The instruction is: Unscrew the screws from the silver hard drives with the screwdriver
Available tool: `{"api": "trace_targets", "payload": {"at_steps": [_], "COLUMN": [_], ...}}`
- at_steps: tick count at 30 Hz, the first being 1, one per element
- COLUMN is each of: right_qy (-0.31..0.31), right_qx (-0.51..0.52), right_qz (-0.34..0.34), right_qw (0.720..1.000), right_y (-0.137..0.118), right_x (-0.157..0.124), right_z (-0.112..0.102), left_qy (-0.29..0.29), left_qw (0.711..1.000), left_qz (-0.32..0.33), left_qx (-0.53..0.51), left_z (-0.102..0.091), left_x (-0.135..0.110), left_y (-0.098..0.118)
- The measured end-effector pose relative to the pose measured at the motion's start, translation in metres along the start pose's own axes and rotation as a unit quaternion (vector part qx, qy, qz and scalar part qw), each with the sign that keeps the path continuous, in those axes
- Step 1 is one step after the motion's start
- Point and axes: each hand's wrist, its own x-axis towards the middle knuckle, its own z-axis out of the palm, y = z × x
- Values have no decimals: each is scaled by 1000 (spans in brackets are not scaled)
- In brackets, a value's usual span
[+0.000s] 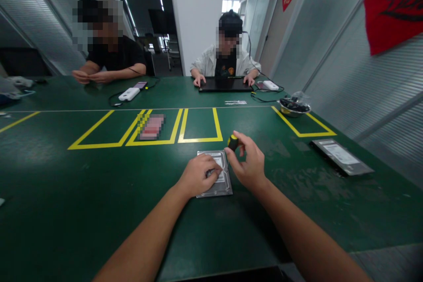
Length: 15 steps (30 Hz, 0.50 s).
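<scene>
A silver hard drive [215, 185] lies flat on the green table [66, 194] in front of me. My left hand [197, 175] rests on top of it, fingers curled and pressing down on its label. My right hand [248, 163] is closed around a screwdriver [232, 142] with a black and yellow handle, held upright at the drive's right edge. The screwdriver's shaft points down at the drive; its tip is hidden by my fingers.
Yellow tape rectangles [198, 125] mark the table beyond the drive. A second hard drive [342, 157] lies at the right, a metal bowl [293, 106] behind it. Two people sit at the far side, one with a laptop [225, 84]. A white device [128, 94] with a cable lies far left.
</scene>
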Motion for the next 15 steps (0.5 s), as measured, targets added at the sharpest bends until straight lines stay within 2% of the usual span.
{"api": "trace_targets", "payload": {"at_steps": [15], "right_qy": [13], "right_qx": [-18], "right_qz": [4], "right_qw": [1000], "right_y": [4], "right_x": [1], "right_z": [4], "left_qy": [-2], "left_qw": [1000], "left_qz": [3], "left_qx": [-1], "left_z": [-1], "left_x": [0], "left_y": [1]}}
